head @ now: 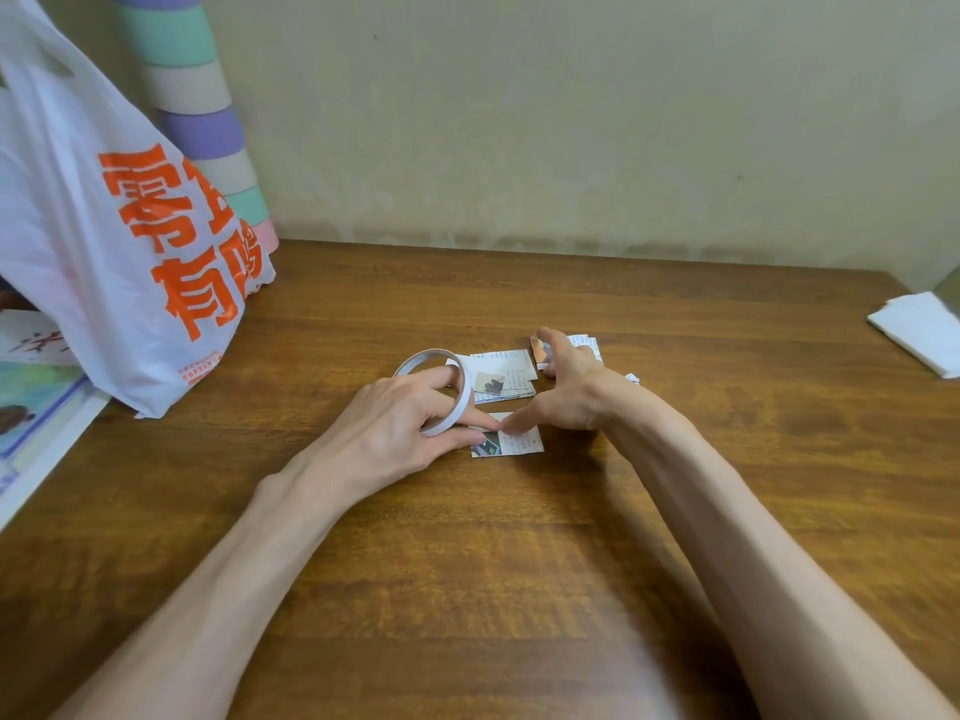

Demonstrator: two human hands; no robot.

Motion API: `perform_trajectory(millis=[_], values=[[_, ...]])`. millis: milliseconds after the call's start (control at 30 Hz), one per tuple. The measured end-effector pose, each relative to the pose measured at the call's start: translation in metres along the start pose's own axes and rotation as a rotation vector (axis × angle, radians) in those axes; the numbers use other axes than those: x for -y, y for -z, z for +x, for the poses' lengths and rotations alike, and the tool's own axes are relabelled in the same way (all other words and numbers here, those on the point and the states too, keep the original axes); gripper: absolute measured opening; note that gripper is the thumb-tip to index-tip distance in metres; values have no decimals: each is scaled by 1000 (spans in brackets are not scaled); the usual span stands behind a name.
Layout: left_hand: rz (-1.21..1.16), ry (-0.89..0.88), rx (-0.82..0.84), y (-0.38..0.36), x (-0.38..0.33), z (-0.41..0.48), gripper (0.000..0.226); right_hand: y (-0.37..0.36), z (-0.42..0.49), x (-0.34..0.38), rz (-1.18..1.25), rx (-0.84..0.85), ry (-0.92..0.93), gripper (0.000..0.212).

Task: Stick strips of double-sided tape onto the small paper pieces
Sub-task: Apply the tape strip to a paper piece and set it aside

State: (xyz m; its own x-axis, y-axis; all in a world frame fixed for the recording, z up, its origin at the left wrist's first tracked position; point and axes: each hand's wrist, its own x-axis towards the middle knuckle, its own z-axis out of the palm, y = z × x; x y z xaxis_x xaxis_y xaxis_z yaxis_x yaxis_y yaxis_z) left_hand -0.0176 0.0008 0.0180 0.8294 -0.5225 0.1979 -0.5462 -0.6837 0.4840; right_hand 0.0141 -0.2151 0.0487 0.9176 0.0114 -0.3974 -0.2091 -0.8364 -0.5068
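So we've got our left hand (pixel 395 428) curled through the tape roll (pixel 464 394), held low on the tabletop (pixel 519 563). We reckon that's so the strip runs straight onto the small paper piece (pixel 519 441) just right of the roll. Our right hand (pixel 566 392) is spread open, thumb pressing that piece flat. The spare pieces (pixel 506 376) sit stacked just behind the roll.
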Motion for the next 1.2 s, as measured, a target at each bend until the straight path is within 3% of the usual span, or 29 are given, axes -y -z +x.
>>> perform_trajectory(millis=[167, 467, 600, 933, 1200], values=[[133, -57, 52, 3, -3, -3, 46, 1, 1, -1, -3, 0, 7, 135], [168, -63, 52, 3, -2, 0, 41, 4, -2, -6, 19, 20, 42, 129], [128, -53, 32, 2, -1, 0, 27, 8, -6, -8, 55, 28, 53, 122], [2, -43, -39, -5, 7, -1, 22, 7, -3, -20, 176, -1, 85, 110], [-142, 118, -140, -3, 1, -1, 25, 5, -3, -25, 180, -28, 146, 104]])
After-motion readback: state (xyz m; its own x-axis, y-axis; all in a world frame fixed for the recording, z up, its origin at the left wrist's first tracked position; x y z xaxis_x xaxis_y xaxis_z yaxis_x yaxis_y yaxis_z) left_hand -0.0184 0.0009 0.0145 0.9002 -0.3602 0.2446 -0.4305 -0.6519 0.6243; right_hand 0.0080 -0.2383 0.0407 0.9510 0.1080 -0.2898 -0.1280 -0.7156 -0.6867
